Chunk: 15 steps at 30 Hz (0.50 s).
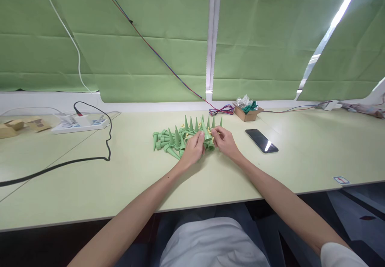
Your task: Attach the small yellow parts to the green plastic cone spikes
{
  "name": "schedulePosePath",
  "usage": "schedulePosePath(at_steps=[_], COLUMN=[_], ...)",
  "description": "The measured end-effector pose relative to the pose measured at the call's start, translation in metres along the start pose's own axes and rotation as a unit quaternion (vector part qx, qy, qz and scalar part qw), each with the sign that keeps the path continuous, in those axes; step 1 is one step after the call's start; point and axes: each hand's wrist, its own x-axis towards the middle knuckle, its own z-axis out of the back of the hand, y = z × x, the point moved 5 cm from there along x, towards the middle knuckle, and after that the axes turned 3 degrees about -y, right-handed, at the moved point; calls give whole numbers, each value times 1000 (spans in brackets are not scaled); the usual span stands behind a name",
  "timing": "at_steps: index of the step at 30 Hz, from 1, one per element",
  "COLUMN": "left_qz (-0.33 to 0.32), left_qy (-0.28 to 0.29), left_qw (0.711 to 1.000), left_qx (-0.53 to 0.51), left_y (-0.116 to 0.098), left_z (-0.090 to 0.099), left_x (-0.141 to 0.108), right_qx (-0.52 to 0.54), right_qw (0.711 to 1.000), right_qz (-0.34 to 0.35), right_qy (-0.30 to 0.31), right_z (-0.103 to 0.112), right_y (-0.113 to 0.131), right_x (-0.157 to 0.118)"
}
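My left hand (193, 150) is closed around a green plastic cone spike (206, 131), its point tilted up and its wide end toward my right hand. The fingertips of my right hand (225, 142) are pinched together close beside that wide end. Whatever they hold is too small to make out. Around both hands lies a cluster of similar green spikes (171, 151), several on their sides at the left. Others, such as the upright spikes (191, 124), stand point up in a row behind my hands. Small yellow pieces, partly hidden, show among them.
To the right lies a black phone (261, 140). Behind it sits a small cardboard box (247, 114) with clear plastic and green material, beside coiled red-and-blue wire (221, 110). A white power strip (80, 125) and black cable (75, 160) occupy the left, near cardboard pieces (37, 124).
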Motion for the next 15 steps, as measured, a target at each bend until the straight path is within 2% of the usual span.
schedulePosePath(at_steps=[10,15], left_qz=[-41,-83], left_qy=[3,-97], left_qw=[997,986], left_qx=[62,107], left_y=[2,2], left_z=[-3,5], left_x=[2,4], right_qx=[-57,-58], right_qw=[998,998], right_qz=[10,7], right_qy=[-8,-24], right_z=[1,1], right_y=[-7,-9], right_x=[3,3])
